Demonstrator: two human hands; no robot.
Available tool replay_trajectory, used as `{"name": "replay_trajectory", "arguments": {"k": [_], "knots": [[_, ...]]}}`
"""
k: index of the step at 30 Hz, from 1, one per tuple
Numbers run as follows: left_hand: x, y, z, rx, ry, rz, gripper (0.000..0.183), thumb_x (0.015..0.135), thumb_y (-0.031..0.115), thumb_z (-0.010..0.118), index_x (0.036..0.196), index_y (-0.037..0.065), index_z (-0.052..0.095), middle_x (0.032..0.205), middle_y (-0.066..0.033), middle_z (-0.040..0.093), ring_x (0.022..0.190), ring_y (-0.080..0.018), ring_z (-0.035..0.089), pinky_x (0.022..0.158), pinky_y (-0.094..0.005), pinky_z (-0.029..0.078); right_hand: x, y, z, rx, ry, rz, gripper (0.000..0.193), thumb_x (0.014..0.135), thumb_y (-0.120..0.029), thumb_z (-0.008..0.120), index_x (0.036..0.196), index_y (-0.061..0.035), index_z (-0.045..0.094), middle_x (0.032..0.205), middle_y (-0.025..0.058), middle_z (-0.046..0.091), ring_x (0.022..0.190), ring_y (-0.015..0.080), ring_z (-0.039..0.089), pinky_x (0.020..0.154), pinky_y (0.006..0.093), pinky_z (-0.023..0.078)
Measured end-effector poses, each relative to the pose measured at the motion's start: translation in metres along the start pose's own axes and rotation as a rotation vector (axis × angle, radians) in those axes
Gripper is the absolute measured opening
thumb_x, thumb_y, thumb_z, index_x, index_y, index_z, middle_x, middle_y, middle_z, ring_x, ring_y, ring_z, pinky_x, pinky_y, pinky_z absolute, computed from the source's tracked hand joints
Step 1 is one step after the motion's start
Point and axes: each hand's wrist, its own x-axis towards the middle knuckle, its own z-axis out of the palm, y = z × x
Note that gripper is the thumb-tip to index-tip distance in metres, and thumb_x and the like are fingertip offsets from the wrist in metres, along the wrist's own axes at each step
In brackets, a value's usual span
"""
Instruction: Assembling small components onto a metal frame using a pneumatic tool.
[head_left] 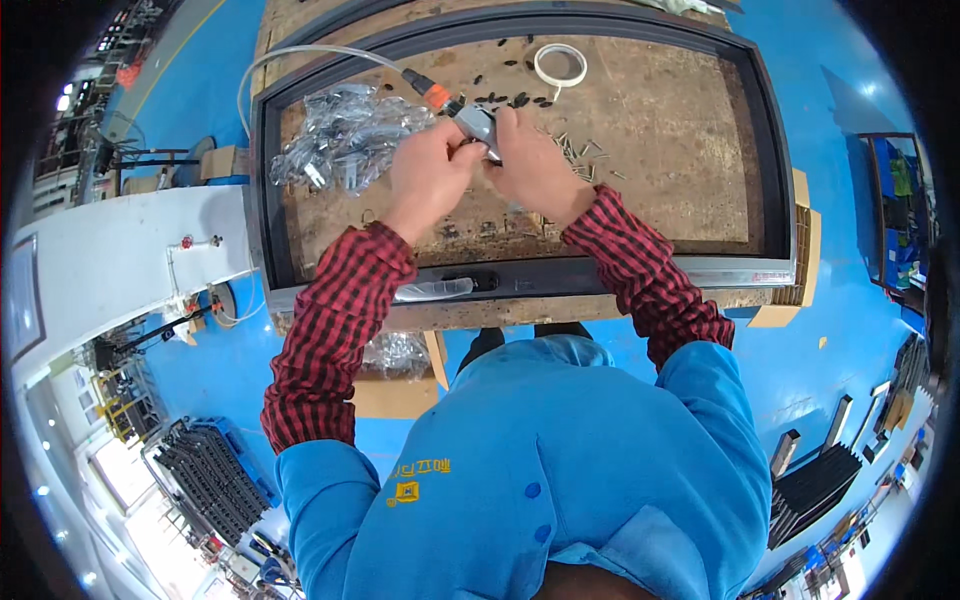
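Note:
In front of me, both hands meet over the worktable inside a dark metal frame (520, 272). My right hand (540, 170) is closed around a grey hand-held air tool (477, 123) with an orange collar. A clear hose (320, 48) runs from its black connector toward the far left. My left hand (428, 178) is closed in a pinch right beside the tool; what lies between its fingertips is hidden. Loose screws (575, 152) are scattered just beyond my right hand. To the left of my left hand lies a pile of clear plastic bags (350, 135) with small parts.
A white ring-shaped roll (560, 66) and several small black plugs (520, 100) lie farther back on the wooden tabletop (680, 150). Cardboard (806, 250) sticks out past the table's right edge. Below the near edge stands an open cardboard box (400, 395) with clear plastic inside.

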Motion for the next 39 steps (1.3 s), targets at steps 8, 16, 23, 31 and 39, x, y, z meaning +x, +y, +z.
{"name": "replay_trajectory", "arguments": {"k": [8,16,23,31,39], "knots": [[0.011,-0.016,-0.017,0.157,-0.078,0.277,0.014,0.084,0.017,0.071,0.093,0.009,0.066,0.074,-0.0027,0.066,0.059,-0.0243,0.060,0.056,-0.0360,0.046,-0.003,0.038,-0.005,0.343,-0.172,0.093,0.041,0.078,-0.014,0.072,0.110,0.0041,0.054,0.092,0.0181,0.065,0.072,0.0278,0.062,0.065,0.0358,0.050],[0.017,-0.148,0.038,0.484,-0.257,0.504,0.010,0.080,0.011,0.065,0.088,0.006,0.066,0.079,-0.0089,0.069,0.071,-0.0347,0.062,0.065,-0.0425,0.049,-0.039,0.040,-0.068,0.750,0.081,0.266,0.039,0.077,-0.012,0.072,0.110,0.0020,0.057,0.085,0.0095,0.063,0.071,0.0228,0.061,0.066,0.0303,0.051],[0.033,-0.136,0.036,0.793,-0.389,0.413,0.015,0.081,0.014,0.062,0.093,0.006,0.066,0.083,-0.0130,0.069,0.075,-0.0385,0.065,0.064,-0.0412,0.050,-0.060,0.026,-0.091,1.295,0.320,0.285,0.034,0.080,-0.002,0.066,0.113,-0.0007,0.057,0.088,0.0087,0.062,0.071,0.0185,0.060,0.067,0.0292,0.050],[0.007,-0.061,-0.019,-1.007,-0.466,-0.170,0.016,0.084,0.007,0.055,0.095,0.002,0.066,0.084,-0.0196,0.067,0.063,-0.0286,0.057,0.051,-0.0318,0.042,-0.066,0.014,-0.084,2.073,0.269,0.124,0.021,0.088,-0.007,0.058,0.108,-0.0071,0.051,0.082,0.0028,0.050,0.066,0.0128,0.047,0.064,0.0273,0.038],[-0.077,-0.018,-0.023,-1.692,-0.279,-0.173,0.015,0.089,0.002,0.053,0.097,0.003,0.066,0.091,-0.0212,0.065,0.058,-0.0193,0.050,0.047,-0.0237,0.035,-0.076,-0.002,-0.076,2.202,0.134,-0.007,0.018,0.090,-0.013,0.058,0.105,-0.0103,0.048,0.078,0.0000,0.043,0.065,0.0117,0.040,0.063,0.0277,0.032]]}}
